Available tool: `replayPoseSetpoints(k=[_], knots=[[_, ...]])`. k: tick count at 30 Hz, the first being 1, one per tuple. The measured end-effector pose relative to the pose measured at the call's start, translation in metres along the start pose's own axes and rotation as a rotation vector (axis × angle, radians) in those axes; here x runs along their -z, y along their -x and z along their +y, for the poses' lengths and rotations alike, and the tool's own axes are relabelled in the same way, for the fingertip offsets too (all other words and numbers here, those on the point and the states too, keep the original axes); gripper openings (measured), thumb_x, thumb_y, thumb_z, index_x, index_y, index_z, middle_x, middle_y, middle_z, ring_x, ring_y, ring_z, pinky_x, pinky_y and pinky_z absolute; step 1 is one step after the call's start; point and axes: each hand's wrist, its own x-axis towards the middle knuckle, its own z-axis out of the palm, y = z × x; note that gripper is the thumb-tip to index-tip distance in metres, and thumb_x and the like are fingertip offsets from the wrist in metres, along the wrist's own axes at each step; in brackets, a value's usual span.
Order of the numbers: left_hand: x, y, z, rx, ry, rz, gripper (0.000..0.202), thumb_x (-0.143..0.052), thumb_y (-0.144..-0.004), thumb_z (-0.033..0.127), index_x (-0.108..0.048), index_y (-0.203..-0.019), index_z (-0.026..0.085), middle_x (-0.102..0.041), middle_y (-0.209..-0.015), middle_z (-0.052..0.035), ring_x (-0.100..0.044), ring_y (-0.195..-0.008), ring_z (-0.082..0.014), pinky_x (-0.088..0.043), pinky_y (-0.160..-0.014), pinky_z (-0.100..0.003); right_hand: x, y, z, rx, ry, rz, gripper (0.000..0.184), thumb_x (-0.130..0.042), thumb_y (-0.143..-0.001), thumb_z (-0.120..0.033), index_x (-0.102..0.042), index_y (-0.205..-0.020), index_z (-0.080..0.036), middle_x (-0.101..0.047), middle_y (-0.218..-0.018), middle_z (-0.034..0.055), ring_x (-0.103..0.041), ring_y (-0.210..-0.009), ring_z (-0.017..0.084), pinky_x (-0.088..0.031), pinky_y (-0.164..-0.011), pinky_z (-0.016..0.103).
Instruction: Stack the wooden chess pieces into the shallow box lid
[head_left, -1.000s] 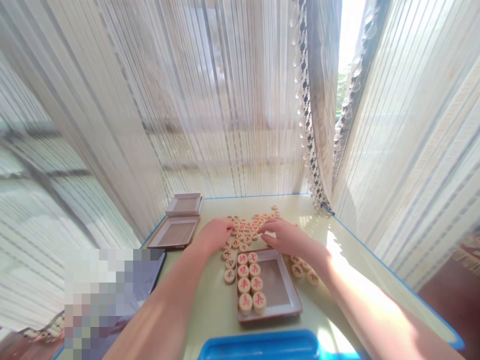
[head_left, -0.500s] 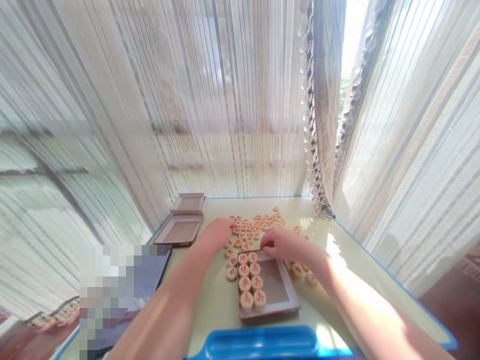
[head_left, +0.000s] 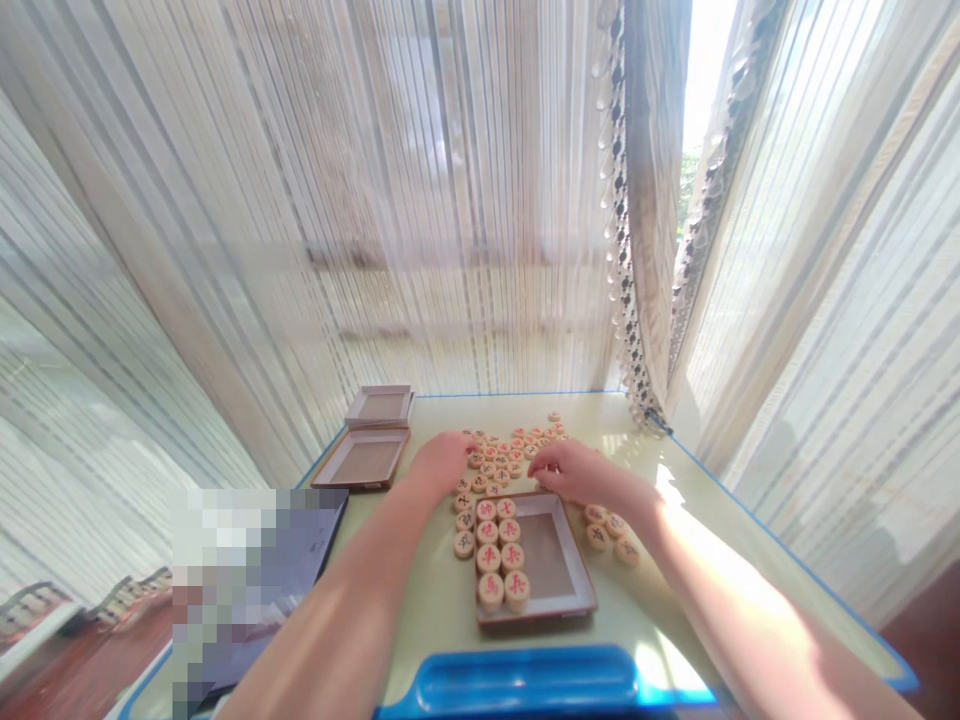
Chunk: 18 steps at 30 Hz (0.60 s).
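Observation:
A shallow box tray (head_left: 581, 570) with a brown rim lies in front of me, its left half filled by two columns of round xiangqi pieces (head_left: 488, 557) with red characters. Past its far edge, loose xiangqi pieces (head_left: 501, 462) in red and black spread over the table. My left hand (head_left: 444, 462) is at the left side of that spread, fingers bent together at the pieces; anything between the fingertips is hidden. Just beyond the tray's far right part is my right hand (head_left: 574, 470), fingers curled downward over the pieces. Whatever it pinches is not clear.
Two more shallow box parts, a nearer one (head_left: 365, 458) and a farther one (head_left: 379, 404), lie at the back left. A dark folder (head_left: 300, 545) is beside my left forearm. Several pieces (head_left: 611, 535) lie near my right forearm. A blue handle (head_left: 525, 677) marks the table's front edge.
My right hand has shifted slightly right and up, its fingers looking a little looser. My left hand stays at the left of the pieces. The tray's contents look the same.

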Motion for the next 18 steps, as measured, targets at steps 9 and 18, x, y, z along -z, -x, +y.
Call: replayPoseSetpoints(k=[9,18], knots=[[-0.011,-0.004,0.018,-0.23,0.057,0.004,0.04,-0.041,-0.078,0.008,-0.069,-0.101,0.025,-0.065,-0.106,-0.0019,-0.052,-0.104,-0.0172,-0.039,-0.095,-0.027,0.02,0.001,0.026,-0.294,0.221,0.036,0.034,-0.043,-0.073,-0.013,-0.072,-0.09,-0.02,-0.071,-0.09,0.0057,-0.063,-0.084,0.019,-0.044,-0.073,0.025],[-0.014,-0.005,0.021,-0.268,0.009,0.051,0.027,-0.046,-0.083,0.02,-0.071,-0.094,0.022,-0.067,-0.1,-0.0021,-0.054,-0.098,-0.0181,-0.042,-0.089,-0.028,0.017,-0.003,0.035,-0.336,0.235,0.112,0.032,-0.044,-0.073,-0.015,-0.072,-0.089,-0.018,-0.071,-0.086,0.0058,-0.062,-0.076,0.017,-0.042,-0.066,0.023]])
